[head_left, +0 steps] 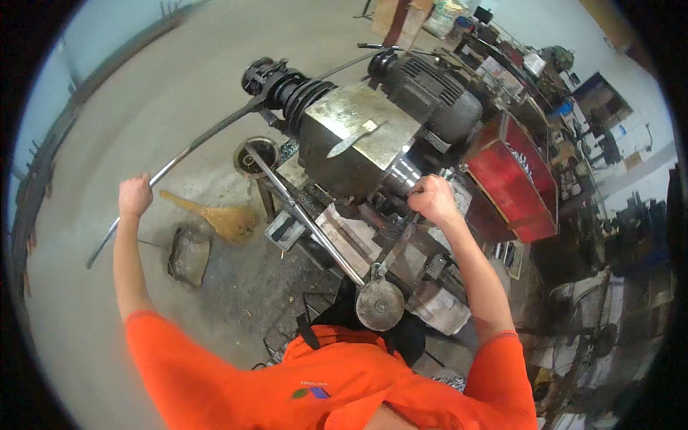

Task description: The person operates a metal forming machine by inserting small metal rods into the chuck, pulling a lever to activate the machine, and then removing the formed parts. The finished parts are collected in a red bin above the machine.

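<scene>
Long metal lever (pixel 193 147) held in left hand (pixel 135 195), grip pressed around it.
Right hand (pixel 432 198), at 3 o'clock, fist closed on the lathe (pixel 358 136) chuck (pixel 403 175).

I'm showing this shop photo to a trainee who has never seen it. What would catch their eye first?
Probably the big grimy machine at centre, with its dark motor behind. The left hand grips a long metal bar reaching out to the left, while the right hand is closed at the machine's front. The red bin at right and the broom on the floor stand out too.
</scene>
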### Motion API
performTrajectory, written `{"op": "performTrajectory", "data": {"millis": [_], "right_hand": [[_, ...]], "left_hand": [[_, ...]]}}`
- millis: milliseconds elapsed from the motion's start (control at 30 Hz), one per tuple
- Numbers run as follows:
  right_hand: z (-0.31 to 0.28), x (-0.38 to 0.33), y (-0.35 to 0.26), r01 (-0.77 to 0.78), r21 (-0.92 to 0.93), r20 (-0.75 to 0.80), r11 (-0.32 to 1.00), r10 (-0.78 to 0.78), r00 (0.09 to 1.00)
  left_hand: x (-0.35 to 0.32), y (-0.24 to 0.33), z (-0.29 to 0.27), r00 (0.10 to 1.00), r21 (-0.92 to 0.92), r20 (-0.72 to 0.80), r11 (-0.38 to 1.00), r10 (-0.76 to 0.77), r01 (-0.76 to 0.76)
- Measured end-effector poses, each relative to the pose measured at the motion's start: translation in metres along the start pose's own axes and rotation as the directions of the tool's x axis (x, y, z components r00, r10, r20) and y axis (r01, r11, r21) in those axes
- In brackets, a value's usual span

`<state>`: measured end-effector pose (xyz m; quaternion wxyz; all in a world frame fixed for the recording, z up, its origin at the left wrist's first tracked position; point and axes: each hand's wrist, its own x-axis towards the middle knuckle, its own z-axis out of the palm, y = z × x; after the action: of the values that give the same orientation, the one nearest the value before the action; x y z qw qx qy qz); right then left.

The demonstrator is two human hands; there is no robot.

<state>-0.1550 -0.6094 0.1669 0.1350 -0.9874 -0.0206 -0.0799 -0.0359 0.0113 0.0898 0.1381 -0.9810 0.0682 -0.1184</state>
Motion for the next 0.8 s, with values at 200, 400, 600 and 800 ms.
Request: {"op": "performTrajectory", "data": {"millis": [200,400,600,800], "right_hand": [[0.0,-0.009,0.005,0.2,-0.148,-0.057,0.969,-0.21,0.976],[-0.051,-0.114,0.0,0.281,0.114,-0.43,0.953,-0.208,0.878],[-0.062,-0.274,0.087,-0.176,0.181,-0.341,0.967,0.23,0.911],[-0.049,-0.434,0.196,-0.757,0.082,-0.348,0.649,0.73,0.588]], "left_hand": [[0.007,0.053,-0.002,0.95,-0.393,-0.173,0.902,-0.26,0.176],[-0.031,0.208,0.079,0.965,-0.779,0.262,0.584,-0.025,0.227],[-0.048,0.292,0.1,0.816,-0.269,0.341,0.88,0.466,-0.39],[-0.02,0.289,0.053,0.867,-0.282,0.283,0.9,0.41,-0.334]]}}
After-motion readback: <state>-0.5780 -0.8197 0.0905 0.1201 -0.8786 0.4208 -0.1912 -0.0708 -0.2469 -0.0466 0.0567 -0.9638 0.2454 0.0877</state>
